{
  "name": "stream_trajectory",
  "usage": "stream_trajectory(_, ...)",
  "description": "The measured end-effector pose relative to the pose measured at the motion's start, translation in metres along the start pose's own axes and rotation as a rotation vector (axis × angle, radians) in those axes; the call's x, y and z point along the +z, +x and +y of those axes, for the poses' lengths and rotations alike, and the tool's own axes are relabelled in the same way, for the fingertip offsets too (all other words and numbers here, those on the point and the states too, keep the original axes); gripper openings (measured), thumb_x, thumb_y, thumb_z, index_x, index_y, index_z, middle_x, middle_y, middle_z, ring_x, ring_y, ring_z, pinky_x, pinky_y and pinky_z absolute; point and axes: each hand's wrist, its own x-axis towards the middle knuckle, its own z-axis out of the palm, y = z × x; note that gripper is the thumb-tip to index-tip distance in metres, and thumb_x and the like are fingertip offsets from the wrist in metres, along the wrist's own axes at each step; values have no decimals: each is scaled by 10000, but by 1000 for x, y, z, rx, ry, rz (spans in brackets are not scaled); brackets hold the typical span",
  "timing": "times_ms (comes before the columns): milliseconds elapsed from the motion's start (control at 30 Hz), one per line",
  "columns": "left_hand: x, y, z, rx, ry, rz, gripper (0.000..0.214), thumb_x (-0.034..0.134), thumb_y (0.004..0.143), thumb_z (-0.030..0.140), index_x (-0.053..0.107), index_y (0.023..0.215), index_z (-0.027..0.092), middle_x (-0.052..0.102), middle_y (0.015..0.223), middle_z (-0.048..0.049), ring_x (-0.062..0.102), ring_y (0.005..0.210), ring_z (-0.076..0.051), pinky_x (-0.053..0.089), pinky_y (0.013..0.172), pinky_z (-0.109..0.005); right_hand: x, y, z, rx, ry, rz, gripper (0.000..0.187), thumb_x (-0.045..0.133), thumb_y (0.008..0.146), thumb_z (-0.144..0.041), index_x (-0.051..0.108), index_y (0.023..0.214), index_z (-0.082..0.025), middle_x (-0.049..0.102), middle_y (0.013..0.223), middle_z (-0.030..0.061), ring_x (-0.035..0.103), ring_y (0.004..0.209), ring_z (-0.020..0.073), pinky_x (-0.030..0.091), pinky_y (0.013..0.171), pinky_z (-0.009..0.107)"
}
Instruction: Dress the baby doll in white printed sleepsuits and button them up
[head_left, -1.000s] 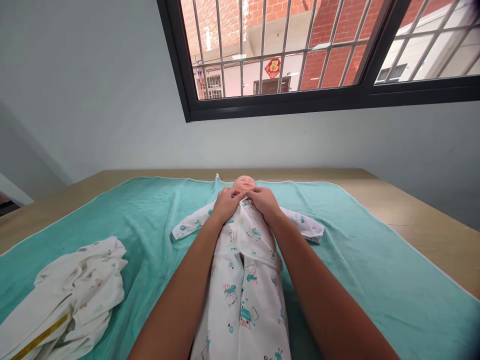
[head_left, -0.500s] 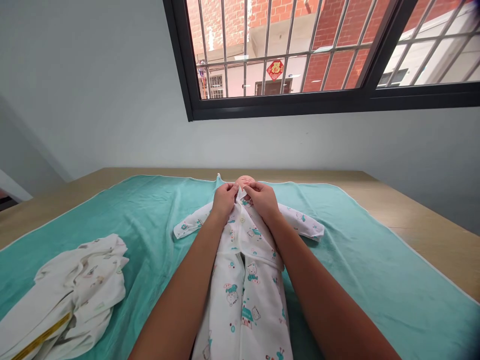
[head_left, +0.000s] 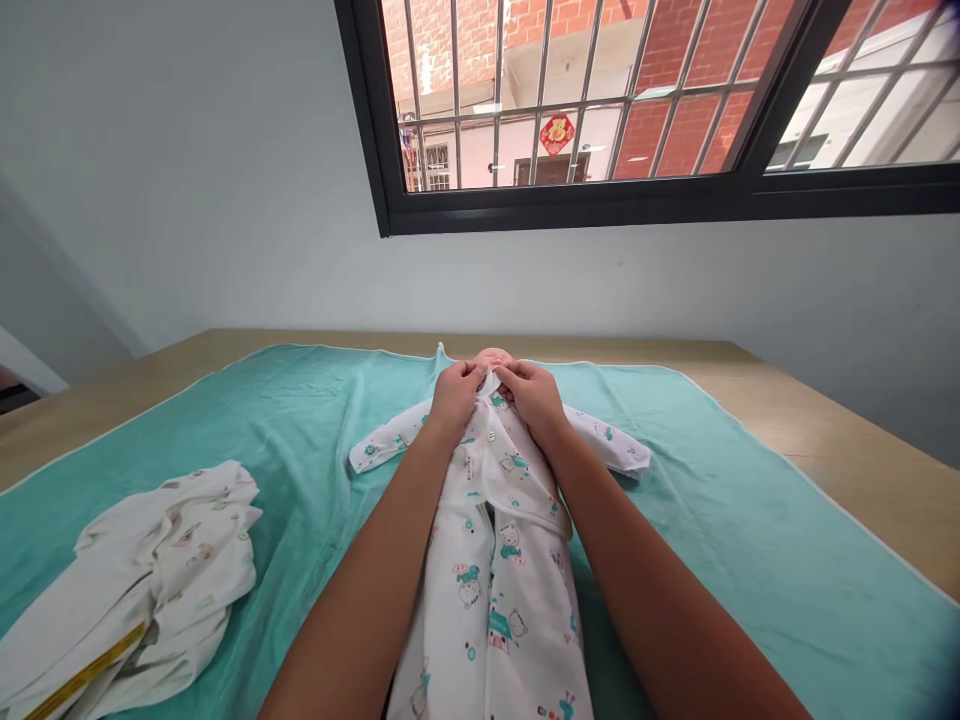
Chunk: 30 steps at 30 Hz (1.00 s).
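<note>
A baby doll [head_left: 493,355] lies on its back, with only the top of its head showing beyond my hands. It wears a white printed baby jacket [head_left: 517,465] with both sleeves spread out sideways, above matching printed trousers [head_left: 517,610]. My left hand [head_left: 458,392] pinches the left side of the jacket's collar at the neck. On the other side of the collar, my right hand [head_left: 531,393] is also closed in a pinch. Between the fingertips a white bit of collar sticks up. A button shows on the jacket front just below. My fingers partly hide the collar opening.
A teal blanket [head_left: 727,530] covers much of the wooden tabletop [head_left: 810,420]. Crumpled white printed baby clothes [head_left: 187,570] with a yellow strip [head_left: 90,670] lie on the left. Behind the table stand a pale wall [head_left: 225,200] and a dark-framed barred window [head_left: 570,212].
The view has shifted slightly. Both hands stay at the collar, with the fingertips now a little differently placed and the collar tip standing more upright between them.
</note>
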Motion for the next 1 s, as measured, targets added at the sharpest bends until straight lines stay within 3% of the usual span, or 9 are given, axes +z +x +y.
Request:
stream_trajectory(200, 2, -2, 2, 3, 42, 4, 138, 636, 762, 255, 632, 676, 148, 532, 576, 34, 446, 562, -102, 366, 580, -244, -1, -2, -1, 11, 97, -24, 205, 687, 694, -381, 680, 711, -177, 521, 570, -32, 431, 536, 94, 373, 533, 230)
stream_trajectory(1000, 0, 1, -5, -39, -33, 62, 93, 673, 744, 204, 607, 766, 142, 643, 740, -27, 584, 684, -131, 467, 705, -288, -10, -2, -5, 68, 50, -174, 189, 681, 684, -316, 723, 781, -159, 606, 670, 9, 477, 608, 100, 410, 586, 224)
